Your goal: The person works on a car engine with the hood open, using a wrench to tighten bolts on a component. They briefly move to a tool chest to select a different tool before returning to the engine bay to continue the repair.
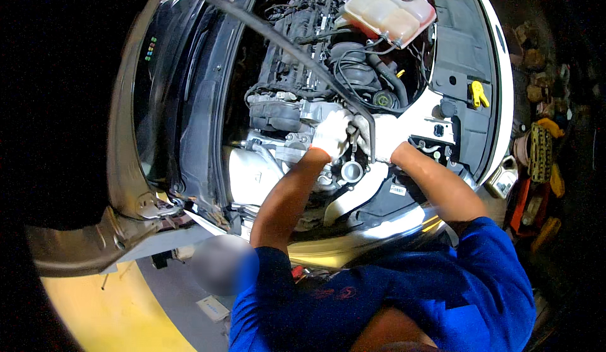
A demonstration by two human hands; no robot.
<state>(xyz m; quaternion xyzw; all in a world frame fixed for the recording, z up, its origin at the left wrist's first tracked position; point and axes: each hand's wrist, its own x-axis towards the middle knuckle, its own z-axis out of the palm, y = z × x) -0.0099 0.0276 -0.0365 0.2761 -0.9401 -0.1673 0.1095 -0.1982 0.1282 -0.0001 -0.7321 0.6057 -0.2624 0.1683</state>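
Observation:
Both hands wear white gloves and meet over the side of a car engine (284,43) in the open bay. My left hand (332,132) has its fingers curled at a small metal part (353,131), closed on something its glove hides. From the other side my right hand (381,139) closes in at the same spot, fingers bent, their hold hidden too. A long dark rod (297,52) slants down from the upper left, and its bent end passes in front of the right glove. Just below the hands is a round metal opening (351,172).
A translucent coolant tank (388,14) with a black cap sits at the far right of the bay. A yellow clamp-like piece (480,93) lies on the right edge panel. Beyond the car are a white jug (503,176) and piled parts (540,153).

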